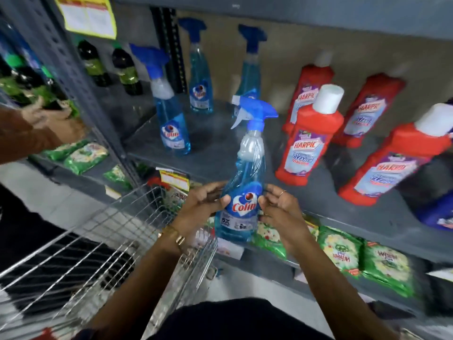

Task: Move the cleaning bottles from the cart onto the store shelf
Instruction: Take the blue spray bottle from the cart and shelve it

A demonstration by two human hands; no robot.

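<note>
A blue Colin spray bottle [245, 197] is held upright in front of the grey shelf [215, 148], above the wire cart [98, 246]. My left hand [203, 204] grips its left side and my right hand [282, 212] touches its right side, thumb on the label. Three more blue spray bottles stand on the shelf: one at the front left [169, 111], one behind it [199, 77], one further right [248, 77] partly hidden by the held bottle's trigger. Several red Harpic bottles [308, 138] stand to the right.
Another person's arm [41, 128] reaches into the neighbouring shelf bay at left, among dark bottles [125, 69]. Green detergent packets [343, 251] fill the lower shelf. A dark blue bottle [438, 212] sits at the far right. A slotted upright post [81, 77] divides the bays.
</note>
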